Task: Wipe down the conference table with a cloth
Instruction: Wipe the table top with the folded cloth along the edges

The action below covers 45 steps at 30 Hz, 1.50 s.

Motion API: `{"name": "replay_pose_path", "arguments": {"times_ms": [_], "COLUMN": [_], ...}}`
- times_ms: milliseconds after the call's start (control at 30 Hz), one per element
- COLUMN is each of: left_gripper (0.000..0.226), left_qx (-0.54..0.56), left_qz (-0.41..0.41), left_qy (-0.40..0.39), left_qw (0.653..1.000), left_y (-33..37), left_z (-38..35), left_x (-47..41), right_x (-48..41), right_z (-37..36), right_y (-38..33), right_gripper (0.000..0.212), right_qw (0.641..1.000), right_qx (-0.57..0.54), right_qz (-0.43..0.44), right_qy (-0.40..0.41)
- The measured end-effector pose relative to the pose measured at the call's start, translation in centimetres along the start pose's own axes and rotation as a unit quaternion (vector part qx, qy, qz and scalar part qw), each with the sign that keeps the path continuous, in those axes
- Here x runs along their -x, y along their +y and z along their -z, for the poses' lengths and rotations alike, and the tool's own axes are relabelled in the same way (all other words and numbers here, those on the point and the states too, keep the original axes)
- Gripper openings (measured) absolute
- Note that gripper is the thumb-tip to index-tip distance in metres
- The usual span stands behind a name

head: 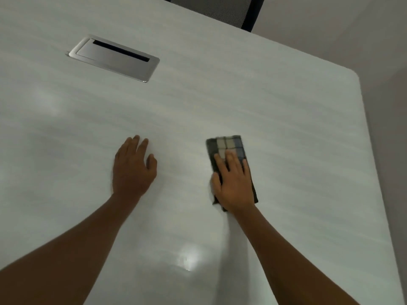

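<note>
A folded checked cloth, dark with beige and blue squares, lies flat on the white conference table. My right hand presses down on the cloth's near half with fingers spread, so only the far half shows. My left hand rests flat on the bare tabletop to the left of the cloth, fingers apart, holding nothing.
A brushed-metal cable hatch is set flush in the table at the far left. A black mesh chair stands behind the far edge. The table's rounded corner and right edge run down the right side.
</note>
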State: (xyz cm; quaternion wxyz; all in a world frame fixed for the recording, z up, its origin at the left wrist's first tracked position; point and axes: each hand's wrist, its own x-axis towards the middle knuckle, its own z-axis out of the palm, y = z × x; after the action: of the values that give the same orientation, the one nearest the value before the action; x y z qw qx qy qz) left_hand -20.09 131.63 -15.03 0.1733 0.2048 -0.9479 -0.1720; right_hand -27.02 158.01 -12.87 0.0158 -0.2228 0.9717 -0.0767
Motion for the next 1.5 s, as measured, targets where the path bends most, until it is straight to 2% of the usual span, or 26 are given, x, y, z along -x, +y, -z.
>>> {"name": "replay_pose_path", "arguments": {"times_ms": [67,100,233,367,433,500,567,700,900,1167,1300,1400,1500], "left_gripper": [0.05,0.051,0.05,0.05,0.05,0.051,0.051,0.052,0.051,0.051,0.049,0.05,0.05], "left_qx": [-0.002,-0.002,-0.003,-0.001,-0.005,-0.003,-0.005,-0.012,-0.016,-0.012,-0.024,-0.03,-0.019], "left_qz": [0.0,-0.002,-0.001,-0.008,-0.003,0.001,0.004,0.013,0.007,-0.006,-0.014,-0.025,-0.166], "left_qy": [-0.002,-0.004,0.007,0.008,0.01,0.007,0.005,-0.001,-0.004,-0.012,-0.01,-0.045,-0.08], "left_qw": [1.0,1.0,1.0,1.0,1.0,1.0,1.0,1.0,1.0,1.0,1.0,0.998,0.983], "left_y": [0.2,0.3,0.1,0.1,0.2,0.5,0.5,0.8,0.6,0.3,0.1,-0.1,-3.8], "left_z": [0.1,0.1,-0.1,-0.2,0.0,0.1,0.2,0.2,0.0,-0.1,-0.1,0.2,1.9], "left_x": [-0.1,-0.1,-0.1,-0.2,-0.1,-0.1,-0.3,-0.3,-0.4,-0.1,-0.1,0.0,-2.0], "right_x": [1.5,1.8,-1.9,-6.6,-6.5,-6.1,-7.2,-12.5,-18.2,-14.2,-9.0,-4.1,1.4], "right_z": [0.7,1.0,1.0,-0.3,0.0,0.8,1.6,2.0,0.4,-1.1,-1.8,-2.2,-1.4], "right_y": [2.0,3.1,5.0,2.8,3.0,5.4,8.6,11.1,7.2,-1.2,-7.8,-11.8,-11.6], "right_gripper": [0.056,0.055,0.057,0.059,0.059,0.057,0.055,0.058,0.062,0.059,0.055,0.057,0.057], "right_qw": [0.997,0.997,0.999,0.999,0.999,0.988,0.979,0.995,0.996,0.989,0.987,0.994,0.999], "right_qx": [-0.024,-0.031,-0.018,0.01,0.008,-0.011,-0.029,-0.008,0.07,0.034,0.017,-0.008,-0.043], "right_qz": [0.07,0.077,0.019,-0.03,0.039,0.153,0.202,0.097,-0.013,-0.119,-0.13,-0.088,0.018], "right_qy": [-0.008,-0.007,0.018,0.036,0.014,-0.001,0.006,0.03,0.054,0.084,0.09,0.058,0.022]}}
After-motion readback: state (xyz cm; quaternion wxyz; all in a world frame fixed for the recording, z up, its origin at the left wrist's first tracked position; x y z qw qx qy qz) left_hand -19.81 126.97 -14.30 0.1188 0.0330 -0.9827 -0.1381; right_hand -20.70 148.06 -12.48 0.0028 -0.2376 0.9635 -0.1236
